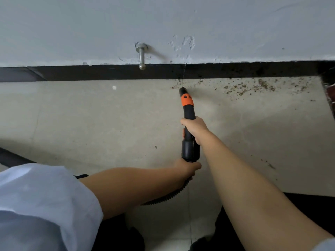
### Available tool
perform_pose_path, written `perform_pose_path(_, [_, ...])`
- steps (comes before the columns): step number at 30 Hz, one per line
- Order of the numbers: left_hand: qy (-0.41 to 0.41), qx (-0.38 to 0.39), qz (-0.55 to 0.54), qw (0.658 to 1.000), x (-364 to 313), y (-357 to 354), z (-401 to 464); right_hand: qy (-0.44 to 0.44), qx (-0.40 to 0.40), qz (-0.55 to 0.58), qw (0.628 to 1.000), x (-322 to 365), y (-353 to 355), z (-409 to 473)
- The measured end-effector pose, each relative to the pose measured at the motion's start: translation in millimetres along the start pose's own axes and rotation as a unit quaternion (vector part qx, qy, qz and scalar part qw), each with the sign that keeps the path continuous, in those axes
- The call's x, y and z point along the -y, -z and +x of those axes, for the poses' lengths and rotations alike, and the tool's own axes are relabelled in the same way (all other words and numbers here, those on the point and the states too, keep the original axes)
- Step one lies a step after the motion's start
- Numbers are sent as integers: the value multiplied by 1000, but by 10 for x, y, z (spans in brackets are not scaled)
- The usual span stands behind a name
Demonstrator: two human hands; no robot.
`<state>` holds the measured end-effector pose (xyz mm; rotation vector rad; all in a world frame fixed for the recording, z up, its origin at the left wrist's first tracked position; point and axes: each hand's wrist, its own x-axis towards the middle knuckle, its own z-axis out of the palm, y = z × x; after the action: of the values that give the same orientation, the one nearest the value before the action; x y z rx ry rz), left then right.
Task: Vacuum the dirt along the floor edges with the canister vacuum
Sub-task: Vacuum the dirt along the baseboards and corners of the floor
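Both hands grip the vacuum wand point(188, 113): right hand point(194, 130) wrapped mid-shaft, left hand point(188, 168) at the hose point(168, 197) end. Ahead of the fingers, the floor edge left of the nozzle point(182, 91) looks clean; dirt point(241, 87) remains rightward along the baseboard point(112, 72).

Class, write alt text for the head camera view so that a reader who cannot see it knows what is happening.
Both hands hold a black and orange vacuum nozzle, the right hand gripping it ahead of the left hand, its tip at the left end of brown dirt scattered on the pale tile floor along a dark baseboard.
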<state>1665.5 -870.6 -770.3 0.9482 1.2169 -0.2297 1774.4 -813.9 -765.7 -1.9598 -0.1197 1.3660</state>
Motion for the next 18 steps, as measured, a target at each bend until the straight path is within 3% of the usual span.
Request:
perform_pose_path(8, [-12,-41,-6,999,-98,361,52,7,19,16,1000,186,-327,88])
perform_pose_path(18, [12,9,117,993,-329,114,183,-21,-97,122,988,91,217,174])
